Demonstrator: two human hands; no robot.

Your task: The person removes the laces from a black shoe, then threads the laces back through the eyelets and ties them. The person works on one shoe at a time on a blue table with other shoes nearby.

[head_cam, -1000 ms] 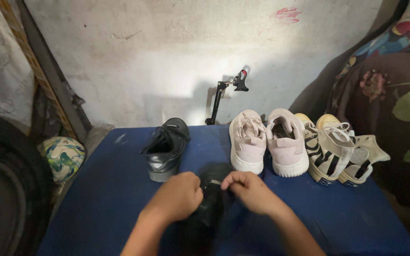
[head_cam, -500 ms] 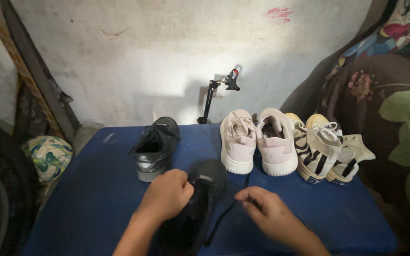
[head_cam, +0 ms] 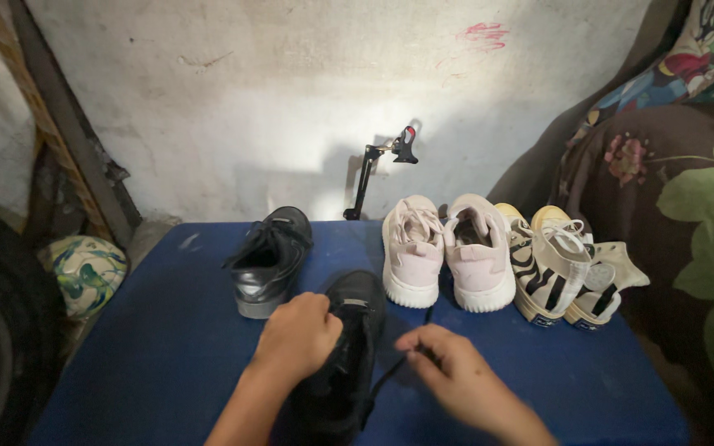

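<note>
A black shoe (head_cam: 349, 330) lies on the blue table (head_cam: 167, 347), its toe pointing away from me. My left hand (head_cam: 295, 337) grips its left side near the laces. My right hand (head_cam: 448, 372) is to the right of the shoe, fingers pinched on a black lace (head_cam: 390, 376) that runs out from it. A second black shoe (head_cam: 266, 260) stands further back on the left.
A pair of pale pink sneakers (head_cam: 448, 252) and a pair of cream sneakers with black stripes (head_cam: 564, 264) stand at the back right. A black clamp arm (head_cam: 378, 165) rises from the table's far edge. A patterned ball (head_cam: 84, 272) lies left of the table, and flowered fabric (head_cam: 671, 182) hangs at right.
My right hand has moved away from the shoe to the right, drawing the lace out with it. My left hand has stayed on the shoe.
</note>
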